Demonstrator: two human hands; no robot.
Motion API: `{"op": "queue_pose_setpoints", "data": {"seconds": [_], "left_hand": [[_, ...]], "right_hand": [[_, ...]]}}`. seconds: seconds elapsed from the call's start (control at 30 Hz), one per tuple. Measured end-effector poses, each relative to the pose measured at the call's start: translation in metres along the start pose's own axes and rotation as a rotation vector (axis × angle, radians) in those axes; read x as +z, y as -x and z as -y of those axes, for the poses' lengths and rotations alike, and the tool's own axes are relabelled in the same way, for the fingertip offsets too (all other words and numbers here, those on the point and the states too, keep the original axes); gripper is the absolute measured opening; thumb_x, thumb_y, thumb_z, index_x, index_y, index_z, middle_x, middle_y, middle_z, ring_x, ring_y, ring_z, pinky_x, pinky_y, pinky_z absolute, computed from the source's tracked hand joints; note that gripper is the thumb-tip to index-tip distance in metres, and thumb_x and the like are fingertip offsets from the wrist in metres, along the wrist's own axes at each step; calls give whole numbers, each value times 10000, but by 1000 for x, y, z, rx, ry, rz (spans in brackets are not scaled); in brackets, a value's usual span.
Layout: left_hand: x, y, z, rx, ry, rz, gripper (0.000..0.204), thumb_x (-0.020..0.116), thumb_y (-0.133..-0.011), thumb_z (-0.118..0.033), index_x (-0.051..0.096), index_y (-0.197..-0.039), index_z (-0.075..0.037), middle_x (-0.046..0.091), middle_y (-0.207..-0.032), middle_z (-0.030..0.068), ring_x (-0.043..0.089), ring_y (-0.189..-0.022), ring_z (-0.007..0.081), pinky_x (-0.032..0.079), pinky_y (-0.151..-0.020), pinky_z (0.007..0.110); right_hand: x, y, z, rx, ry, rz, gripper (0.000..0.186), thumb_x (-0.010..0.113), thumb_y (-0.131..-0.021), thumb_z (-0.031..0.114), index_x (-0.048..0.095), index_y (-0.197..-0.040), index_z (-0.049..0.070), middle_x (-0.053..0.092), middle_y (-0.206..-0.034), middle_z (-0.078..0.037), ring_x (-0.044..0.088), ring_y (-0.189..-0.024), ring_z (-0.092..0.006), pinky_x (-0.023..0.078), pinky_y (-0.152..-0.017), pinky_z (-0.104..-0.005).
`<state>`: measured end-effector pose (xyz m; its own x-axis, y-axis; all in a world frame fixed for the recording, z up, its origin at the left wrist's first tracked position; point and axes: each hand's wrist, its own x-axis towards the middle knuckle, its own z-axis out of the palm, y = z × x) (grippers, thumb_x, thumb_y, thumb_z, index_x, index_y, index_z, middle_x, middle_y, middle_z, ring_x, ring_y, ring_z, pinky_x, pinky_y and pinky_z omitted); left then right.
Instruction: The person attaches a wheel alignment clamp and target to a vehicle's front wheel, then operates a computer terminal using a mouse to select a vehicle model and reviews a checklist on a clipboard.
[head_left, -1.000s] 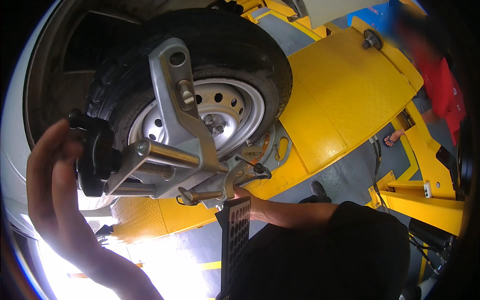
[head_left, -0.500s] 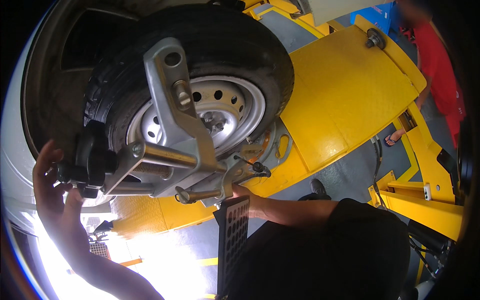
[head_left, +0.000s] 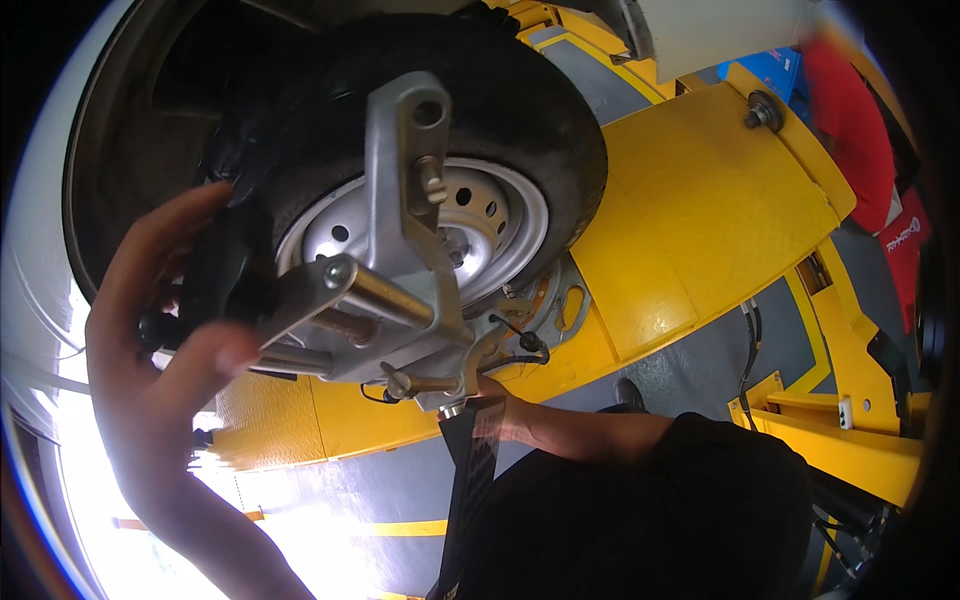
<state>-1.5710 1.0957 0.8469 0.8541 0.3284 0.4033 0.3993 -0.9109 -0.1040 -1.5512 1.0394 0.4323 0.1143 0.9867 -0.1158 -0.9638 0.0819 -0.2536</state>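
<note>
A steel wheel (head_left: 320, 235) with black tyre (head_left: 455, 90) carries a silver clamp (head_left: 395, 180) across its face. My left hand (head_left: 150, 320) curls round the clamp's black hand knob (head_left: 225, 260), thumb in front, fingers over the top. My right hand (head_left: 500, 415) reaches to the clamp's lower bracket (head_left: 462, 370) behind a dark, upright perforated panel (head_left: 465, 485); its fingers are mostly hidden. Just right of the bracket a black cord hangs beside a metal turntable plate (head_left: 570, 305) under the tyre.
The car's light body (head_left: 40, 240) borders the left. A yellow ramp (head_left: 700, 220) runs to the upper right, with a yellow frame (head_left: 840, 370) and hoses (head_left: 750, 350) at right. A blurred co-worker in red (head_left: 855, 140) stands beyond the ramp, near blue equipment (head_left: 760, 75).
My left hand has shifted up and right round the knob. Clamp and wheel sit farther right in view. The co-worker has moved and is blurred. My right hand remains by the bracket.
</note>
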Motion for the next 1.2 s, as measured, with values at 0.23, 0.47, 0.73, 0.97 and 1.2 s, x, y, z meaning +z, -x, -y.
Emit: {"op": "queue_pose_setpoints", "data": {"seconds": [0.23,0.47,0.73,0.97,1.2], "left_hand": [[-19,11,70,43,14,-252,500,557,-960,-475,628,-1332,-148,682,-1235,124,670,-1029,243,524,-874,352],[17,12,-33,108,-53,-94,811,642,-761,-671,591,-1365,-133,618,-1301,143,643,-1127,298,523,-981,427],[4,1,79,52,102,-264,793,723,-837,-485,419,-1512,-199,455,-1524,84,487,-1349,314,463,-1066,484],[13,35,-12,282,145,-162,641,577,-897,-516,535,-1410,-134,612,-1349,153,616,-1204,333,500,-1022,454],[37,-1,2,405,386,-165,777,827,-711,-439,544,-1334,-71,575,-1319,199,600,-1195,327,532,-974,408]], "right_hand": [[8,1,0,-22,100,-64,710,575,-908,683,584,-1298,90,649,-1161,-92,652,-1038,-188,567,-825,-381],[2,-1,2,-78,163,-46,672,623,-908,620,586,-1297,73,655,-1186,-105,669,-993,-188,568,-818,-372],[-6,-12,-10,-7,-67,-19,590,653,-915,525,593,-1284,69,672,-1177,-107,686,-980,-186,565,-796,-345],[0,-13,-14,-26,-18,9,624,612,-939,528,539,-1347,61,629,-1260,-118,636,-1078,-181,535,-888,-355],[1,-8,-7,-92,104,10,553,625,-947,515,588,-1287,80,662,-1177,-81,661,-998,-157,551,-815,-325]]}}
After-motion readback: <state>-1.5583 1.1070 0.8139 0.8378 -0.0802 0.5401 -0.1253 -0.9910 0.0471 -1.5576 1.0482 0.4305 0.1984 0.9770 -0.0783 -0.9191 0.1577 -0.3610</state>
